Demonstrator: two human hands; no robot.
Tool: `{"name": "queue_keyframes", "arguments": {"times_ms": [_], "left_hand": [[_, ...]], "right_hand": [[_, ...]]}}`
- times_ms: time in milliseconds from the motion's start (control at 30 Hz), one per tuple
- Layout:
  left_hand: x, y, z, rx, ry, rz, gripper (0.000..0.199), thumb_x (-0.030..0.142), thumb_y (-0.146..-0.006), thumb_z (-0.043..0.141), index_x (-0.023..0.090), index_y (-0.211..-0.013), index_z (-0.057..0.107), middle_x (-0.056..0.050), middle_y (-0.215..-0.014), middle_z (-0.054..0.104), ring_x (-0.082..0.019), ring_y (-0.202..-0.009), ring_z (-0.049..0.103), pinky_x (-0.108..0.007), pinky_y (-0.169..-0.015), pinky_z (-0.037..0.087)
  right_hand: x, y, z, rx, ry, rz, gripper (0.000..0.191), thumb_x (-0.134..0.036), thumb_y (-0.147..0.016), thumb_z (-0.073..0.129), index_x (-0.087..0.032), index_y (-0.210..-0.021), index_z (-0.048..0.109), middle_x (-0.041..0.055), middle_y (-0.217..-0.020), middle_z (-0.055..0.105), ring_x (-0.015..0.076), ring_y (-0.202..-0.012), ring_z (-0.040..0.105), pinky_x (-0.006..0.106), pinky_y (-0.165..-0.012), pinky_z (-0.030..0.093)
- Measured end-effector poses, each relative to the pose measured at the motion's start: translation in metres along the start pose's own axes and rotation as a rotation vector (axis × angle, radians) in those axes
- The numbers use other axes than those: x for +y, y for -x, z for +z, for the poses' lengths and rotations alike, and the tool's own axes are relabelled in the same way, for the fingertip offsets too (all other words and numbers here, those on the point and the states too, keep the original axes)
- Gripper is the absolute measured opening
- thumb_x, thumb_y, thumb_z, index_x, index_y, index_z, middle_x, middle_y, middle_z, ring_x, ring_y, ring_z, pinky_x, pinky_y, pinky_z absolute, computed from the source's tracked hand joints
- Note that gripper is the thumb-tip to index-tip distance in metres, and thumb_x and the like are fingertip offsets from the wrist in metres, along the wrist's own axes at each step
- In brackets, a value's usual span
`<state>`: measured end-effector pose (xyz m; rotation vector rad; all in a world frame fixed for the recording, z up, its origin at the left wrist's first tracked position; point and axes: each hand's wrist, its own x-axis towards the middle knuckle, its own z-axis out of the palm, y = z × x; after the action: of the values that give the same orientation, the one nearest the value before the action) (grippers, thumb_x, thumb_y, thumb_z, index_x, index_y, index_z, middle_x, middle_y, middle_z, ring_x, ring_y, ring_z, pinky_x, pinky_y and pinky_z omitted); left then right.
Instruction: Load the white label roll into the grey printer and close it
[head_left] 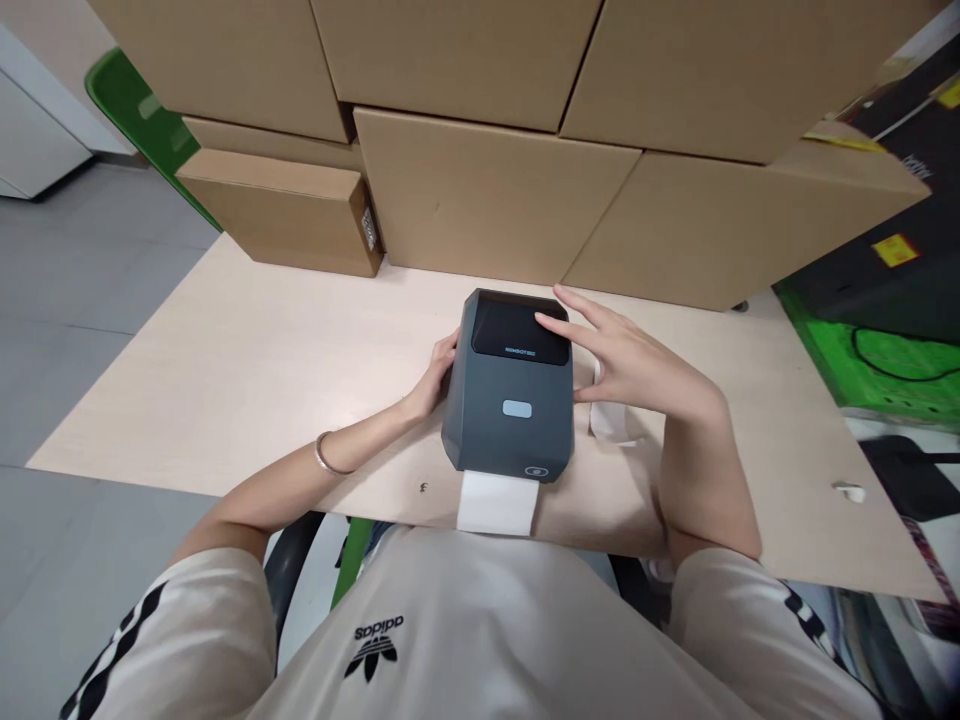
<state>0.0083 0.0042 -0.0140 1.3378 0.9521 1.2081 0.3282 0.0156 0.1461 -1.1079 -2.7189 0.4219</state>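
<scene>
A dark grey label printer [514, 400] with a glossy black window and a light blue-grey button stands on the pale wooden table [300, 330]. White label paper [497, 503] sticks out of its near end, toward my shirt. Against the printer's left side rests my left hand [436, 375], its fingertips hidden behind the casing. My right hand [611, 350] is at the printer's right side with fingers spread, one fingertip over the black window and the thumb by the side. Beneath this hand lies a piece of white paper [609, 422].
Large cardboard boxes [487, 195] are stacked along the table's far edge, with a smaller flat box [292, 215] at their left. A small white object [849, 491] lies on the right of the table. Black equipment [907, 250] stands beyond the right edge.
</scene>
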Motion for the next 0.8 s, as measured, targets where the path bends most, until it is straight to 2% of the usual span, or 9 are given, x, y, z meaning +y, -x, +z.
{"name": "queue_keyframes", "arguments": {"times_ms": [67,133,200,267,333,467,600,700,800], "left_hand": [[0.002,-0.001,0.001,-0.007,0.002,0.022,0.064,0.079,-0.1,0.055,0.032,-0.141,0.072,-0.005,-0.163,0.065,-0.04,-0.164,0.043,-0.062,-0.142,0.029],[0.006,-0.002,0.003,-0.018,0.013,0.038,0.063,0.078,-0.1,0.056,0.032,-0.139,0.072,-0.005,-0.16,0.067,-0.04,-0.163,0.046,-0.062,-0.14,0.033],[0.009,-0.003,0.004,-0.021,0.021,0.046,0.062,0.078,-0.1,0.056,0.032,-0.139,0.072,-0.005,-0.161,0.066,-0.04,-0.163,0.046,-0.062,-0.14,0.034],[0.013,-0.003,0.006,-0.025,0.027,0.05,0.063,0.079,-0.099,0.058,0.032,-0.139,0.072,-0.004,-0.163,0.065,-0.04,-0.164,0.045,-0.063,-0.141,0.033],[0.016,-0.003,0.008,-0.047,0.038,0.061,0.065,0.081,-0.1,0.057,0.032,-0.14,0.072,-0.005,-0.163,0.065,-0.041,-0.164,0.046,-0.064,-0.14,0.034],[0.018,0.003,0.01,-0.07,0.057,0.051,0.069,0.083,-0.101,0.056,0.033,-0.147,0.068,-0.004,-0.168,0.061,-0.04,-0.167,0.042,-0.065,-0.141,0.033],[0.016,0.008,0.008,-0.106,0.057,0.034,0.076,0.086,-0.1,0.054,0.036,-0.157,0.061,-0.004,-0.172,0.056,-0.039,-0.17,0.038,-0.067,-0.143,0.03],[0.014,0.009,0.006,-0.112,0.054,0.044,0.077,0.084,-0.101,0.054,0.038,-0.161,0.056,-0.003,-0.173,0.055,-0.038,-0.172,0.035,-0.066,-0.145,0.025],[0.011,0.009,0.008,-0.119,0.034,0.058,0.075,0.082,-0.103,0.051,0.036,-0.161,0.056,-0.005,-0.171,0.058,-0.038,-0.172,0.035,-0.066,-0.144,0.027]], "right_hand": [[0.004,0.002,-0.004,0.039,-0.007,0.002,0.083,-0.046,-0.094,0.082,-0.038,-0.171,0.051,0.0064,-0.181,0.046,0.0376,-0.167,0.043,0.061,-0.136,0.04],[0.008,0.005,-0.006,0.071,0.0,0.045,0.082,-0.056,-0.093,0.082,-0.038,-0.169,0.054,0.0062,-0.177,0.051,0.0387,-0.164,0.048,0.062,-0.136,0.04],[0.011,0.009,-0.004,0.04,-0.022,0.09,0.099,-0.063,-0.087,0.087,-0.038,-0.174,0.046,0.0065,-0.182,0.043,0.0418,-0.166,0.043,0.065,-0.136,0.038],[0.013,0.011,0.001,-0.044,-0.084,0.122,0.118,-0.061,-0.083,0.09,-0.037,-0.181,0.028,0.007,-0.188,0.03,0.0429,-0.17,0.037,0.066,-0.136,0.038],[0.014,0.011,0.007,-0.096,-0.138,0.134,0.127,-0.057,-0.084,0.09,-0.037,-0.184,0.015,0.0075,-0.19,0.023,0.0417,-0.172,0.032,0.064,-0.137,0.037],[0.013,0.007,0.011,-0.12,-0.155,0.141,0.123,-0.051,-0.087,0.087,-0.035,-0.184,0.012,0.008,-0.192,0.012,0.0416,-0.175,0.022,0.063,-0.14,0.032],[0.014,0.002,0.015,-0.135,-0.179,0.154,0.134,-0.041,-0.082,0.091,-0.035,-0.184,0.004,0.0109,-0.193,0.003,0.0438,-0.176,0.016,0.065,-0.137,0.035],[0.019,-0.001,0.018,-0.107,-0.178,0.123,0.136,-0.042,-0.079,0.093,-0.038,-0.183,0.005,0.0108,-0.193,0.001,0.0453,-0.176,0.011,0.07,-0.136,0.033],[0.024,-0.003,0.021,-0.072,-0.177,0.081,0.142,-0.046,-0.077,0.095,-0.039,-0.183,0.001,0.0119,-0.192,0.003,0.0457,-0.176,0.01,0.072,-0.137,0.028]]}}
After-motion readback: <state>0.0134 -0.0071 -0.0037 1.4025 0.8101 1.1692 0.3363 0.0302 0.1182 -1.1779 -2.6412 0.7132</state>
